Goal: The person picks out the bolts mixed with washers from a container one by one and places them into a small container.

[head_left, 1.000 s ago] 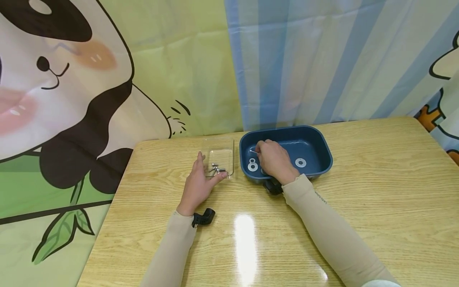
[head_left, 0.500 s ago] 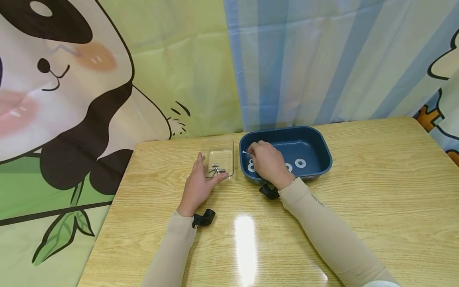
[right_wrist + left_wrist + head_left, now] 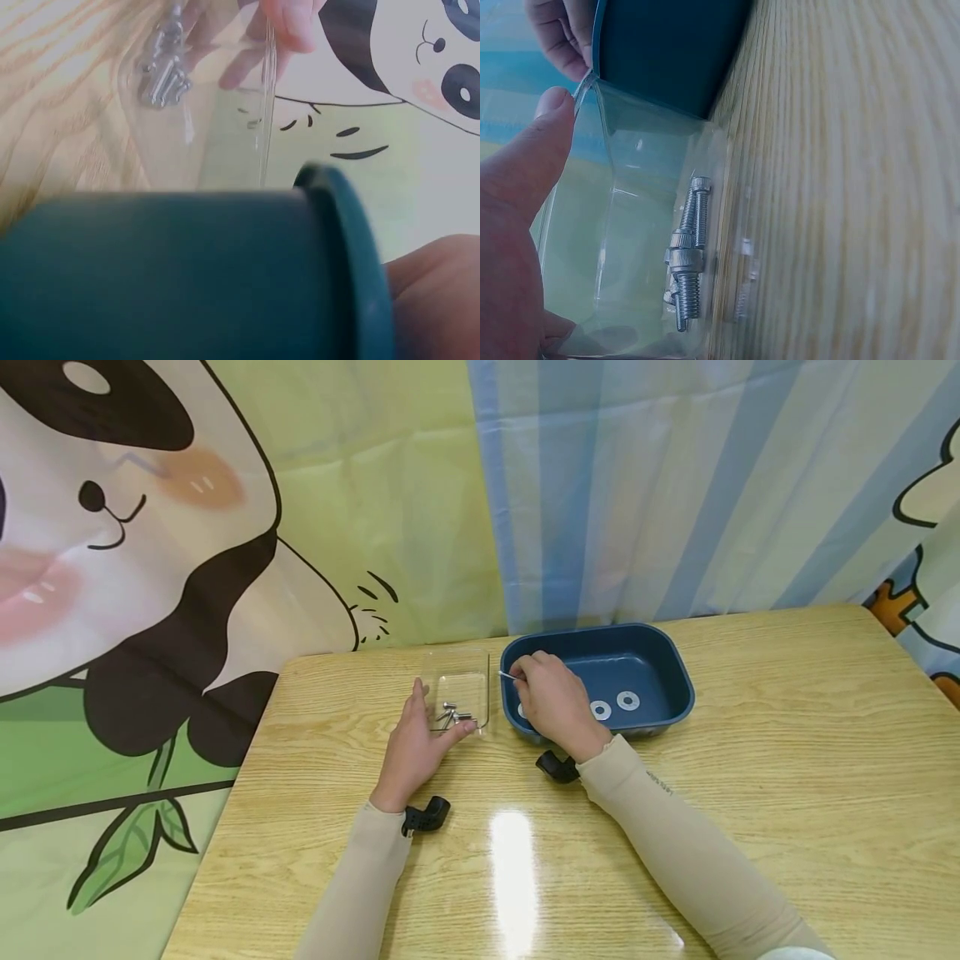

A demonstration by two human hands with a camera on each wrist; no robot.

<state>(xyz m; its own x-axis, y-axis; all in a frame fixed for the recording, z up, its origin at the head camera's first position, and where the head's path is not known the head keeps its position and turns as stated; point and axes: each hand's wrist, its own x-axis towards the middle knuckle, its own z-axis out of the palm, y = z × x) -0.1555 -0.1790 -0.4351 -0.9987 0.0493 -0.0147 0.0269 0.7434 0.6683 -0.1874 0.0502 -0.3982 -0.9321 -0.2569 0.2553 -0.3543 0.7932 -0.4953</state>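
My left hand holds the near left part of a small clear plastic box, its thumb at the rim in the left wrist view. Several silver socket-head bolts lie inside that box. Over the left side of a dark blue tray, my right hand pinches a thin silver screw whose end points left towards the box. Metal washers lie on the tray floor, one partly behind the right hand. The tray's wall hides most of the right hand in the right wrist view.
Both containers stand side by side near the back of the wooden table. A printed curtain hangs right behind them. Black wrist mounts sit on both wrists.
My right hand has moved left inside the tray with the screw, bringing its end to the tray's left rim. Another washer has come into view behind it. My left hand has stayed put.
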